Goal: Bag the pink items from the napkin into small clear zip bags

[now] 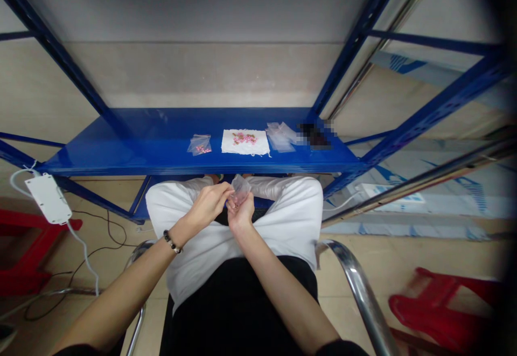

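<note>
Above my lap, a small clear plastic bag (pixel 241 188) is between my two hands, with a pinkish tint low in it. My left hand (pixel 213 201), with a beaded bracelet on the wrist, pinches the bag's left edge. The fingers of my right hand (pixel 241 213) are curled around its lower part. What lies inside the bag is too small to make out. On the blue shelf ahead lies a zip bag (pixel 200 145) with pink beads. Beside it is a white cloth (pixel 245 142) bearing a pink flower pattern, and to its right several clear bags (pixel 281 137) overlap.
The blue metal shelf (pixel 133 148) spans the front, with uprights at both sides. A pixelated dark object (pixel 317 135) lies at its right end. A white power strip (pixel 48 198) hangs at left. Red stools (pixel 440 305) stand on the floor; a chrome armrest (pixel 355 286) is by my right side.
</note>
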A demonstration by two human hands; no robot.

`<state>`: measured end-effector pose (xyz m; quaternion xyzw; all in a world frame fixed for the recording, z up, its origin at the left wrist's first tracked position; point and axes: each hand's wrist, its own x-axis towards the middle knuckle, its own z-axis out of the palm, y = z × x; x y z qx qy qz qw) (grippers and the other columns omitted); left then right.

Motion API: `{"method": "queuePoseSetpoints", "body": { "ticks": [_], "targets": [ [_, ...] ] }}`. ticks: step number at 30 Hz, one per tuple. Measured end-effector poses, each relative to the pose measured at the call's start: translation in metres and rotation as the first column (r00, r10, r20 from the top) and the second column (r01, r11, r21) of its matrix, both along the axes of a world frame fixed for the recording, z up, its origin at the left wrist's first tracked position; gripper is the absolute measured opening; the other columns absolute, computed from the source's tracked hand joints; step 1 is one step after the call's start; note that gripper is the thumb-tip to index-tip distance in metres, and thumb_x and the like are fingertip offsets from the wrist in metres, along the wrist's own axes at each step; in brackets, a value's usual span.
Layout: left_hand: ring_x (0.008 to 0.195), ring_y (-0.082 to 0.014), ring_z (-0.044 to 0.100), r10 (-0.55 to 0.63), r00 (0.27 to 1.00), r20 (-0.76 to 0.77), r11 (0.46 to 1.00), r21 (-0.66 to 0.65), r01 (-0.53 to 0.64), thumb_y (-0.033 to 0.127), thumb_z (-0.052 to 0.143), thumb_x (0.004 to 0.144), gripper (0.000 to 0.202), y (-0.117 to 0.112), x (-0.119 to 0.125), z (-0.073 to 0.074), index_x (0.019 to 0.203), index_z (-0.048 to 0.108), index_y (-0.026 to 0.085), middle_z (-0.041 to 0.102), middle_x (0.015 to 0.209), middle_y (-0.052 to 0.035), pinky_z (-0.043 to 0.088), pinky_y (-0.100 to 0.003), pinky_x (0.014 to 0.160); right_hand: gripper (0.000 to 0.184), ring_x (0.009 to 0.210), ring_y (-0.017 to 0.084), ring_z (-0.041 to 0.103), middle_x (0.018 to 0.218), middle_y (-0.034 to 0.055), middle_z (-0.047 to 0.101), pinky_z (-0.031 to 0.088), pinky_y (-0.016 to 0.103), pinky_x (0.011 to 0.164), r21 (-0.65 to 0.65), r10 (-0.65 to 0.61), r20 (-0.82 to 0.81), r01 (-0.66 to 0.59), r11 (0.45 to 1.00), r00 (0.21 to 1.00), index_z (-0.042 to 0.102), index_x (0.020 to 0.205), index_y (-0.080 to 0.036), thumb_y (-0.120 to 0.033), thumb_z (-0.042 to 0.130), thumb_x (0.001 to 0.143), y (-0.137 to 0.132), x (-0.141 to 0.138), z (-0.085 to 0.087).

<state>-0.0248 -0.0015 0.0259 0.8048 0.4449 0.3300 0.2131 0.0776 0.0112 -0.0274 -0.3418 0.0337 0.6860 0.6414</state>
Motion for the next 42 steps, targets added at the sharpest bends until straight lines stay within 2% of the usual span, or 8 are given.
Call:
{"method": "queuePoseSetpoints", "body": {
  "ticks": [4, 10, 15, 18, 22, 28, 36, 42],
  "targets": [
    [0.062, -0.0109, 0.059, -0.012, 0.999, 0.048, 0.999, -0.046, 0.015, 0.025, 0.052, 0.095, 0.014, -0.001, 0.001, 0.004, 0.086, 0.060, 0.019, 0.067, 0.073, 0.0011, 0.040, -0.021, 0.062, 0.031, 0.032, 0.006, 0.032, 0.046, -0.0073, 0.037, 0.020, 0.015, 0.030, 0.002, -0.011, 0.001, 0.011, 1.000, 1.000, 0.033, 0.066, -0.021, -0.032, 0.031, 0.095, 0.000, 0.001, 0.000],
    [0.061, -0.0114, 0.054, 0.002, 0.999, -0.044, 1.000, 0.006, -0.002, 0.031, 0.050, 0.096, 0.026, -0.002, -0.001, 0.009, 0.074, 0.055, 0.018, 0.060, 0.067, 0.0011, 0.036, -0.022, 0.061, 0.035, 0.031, 0.006, 0.032, 0.044, -0.0081, 0.035, 0.018, 0.016, 0.029, -0.006, 0.001, 0.021, -0.001, 1.000, 1.000, 0.033, 0.066, -0.022, -0.036, 0.030, 0.097, -0.001, 0.001, -0.002],
    [0.058, -0.0100, 0.053, -0.006, 0.999, -0.038, 1.000, -0.026, 0.005, 0.024, 0.051, 0.093, 0.016, -0.003, 0.001, 0.009, 0.079, 0.056, 0.018, 0.059, 0.066, 0.0022, 0.035, -0.021, 0.058, 0.036, 0.030, 0.007, 0.032, 0.043, -0.0085, 0.036, 0.023, 0.017, 0.028, -0.029, -0.003, 0.132, 0.006, 1.000, 0.991, 0.035, 0.065, -0.022, -0.041, 0.036, 0.096, -0.001, 0.000, -0.007],
    [0.056, -0.0094, 0.053, -0.006, 1.000, -0.002, 0.997, -0.076, 0.006, 0.025, 0.057, 0.089, 0.008, -0.005, 0.004, 0.007, 0.087, 0.060, 0.018, 0.062, 0.067, 0.0027, 0.036, -0.020, 0.056, 0.035, 0.031, 0.009, 0.039, 0.043, -0.0081, 0.040, 0.031, 0.018, 0.030, -0.041, -0.026, 0.208, 0.036, 0.999, 0.978, 0.039, 0.066, -0.022, -0.042, 0.040, 0.095, -0.001, -0.001, -0.008],
    [0.056, -0.0119, 0.055, -0.012, 0.999, -0.049, 0.995, -0.103, 0.007, 0.035, 0.063, 0.087, 0.019, -0.007, 0.007, 0.002, 0.081, 0.065, 0.017, 0.064, 0.064, 0.0008, 0.035, -0.023, 0.055, 0.028, 0.045, 0.012, 0.058, 0.054, -0.0038, 0.056, 0.048, 0.021, 0.042, -0.088, -0.073, 0.170, 0.089, 0.992, 0.983, 0.047, 0.072, -0.021, -0.038, 0.040, 0.094, -0.002, -0.001, -0.006],
    [0.059, -0.0125, 0.059, -0.095, 0.995, -0.028, 0.985, -0.149, 0.090, 0.023, 0.049, 0.095, 0.031, -0.004, 0.005, 0.001, 0.071, 0.068, 0.017, 0.065, 0.062, -0.0004, 0.039, -0.023, 0.061, 0.029, 0.029, 0.006, 0.034, 0.044, -0.0093, 0.041, 0.027, 0.016, 0.029, -0.065, -0.065, 0.046, 0.068, 0.996, 0.997, 0.041, 0.068, -0.021, -0.033, 0.039, 0.094, -0.002, 0.001, -0.004],
    [0.055, -0.0121, 0.055, -0.001, 0.998, -0.061, 0.989, -0.145, -0.007, 0.033, 0.060, 0.090, 0.028, -0.005, 0.006, 0.000, 0.068, 0.065, 0.017, 0.064, 0.061, -0.0002, 0.035, -0.023, 0.056, 0.029, 0.033, 0.007, 0.041, 0.049, -0.0078, 0.044, 0.030, 0.017, 0.030, -0.093, -0.036, 0.095, 0.044, 0.995, 0.995, 0.041, 0.070, -0.021, -0.037, 0.038, 0.095, -0.003, 0.000, -0.001],
    [0.064, -0.0140, 0.060, -0.065, 0.994, -0.084, 0.992, -0.110, 0.055, 0.029, 0.046, 0.097, 0.031, -0.007, 0.005, 0.002, 0.073, 0.062, 0.017, 0.066, 0.069, -0.0027, 0.038, -0.023, 0.062, 0.033, 0.031, 0.006, 0.035, 0.045, -0.0099, 0.035, 0.026, 0.015, 0.030, -0.068, -0.009, 0.051, 0.012, 0.998, 0.999, 0.035, 0.066, -0.022, -0.037, 0.036, 0.096, -0.004, 0.002, 0.001]
  ]
}}
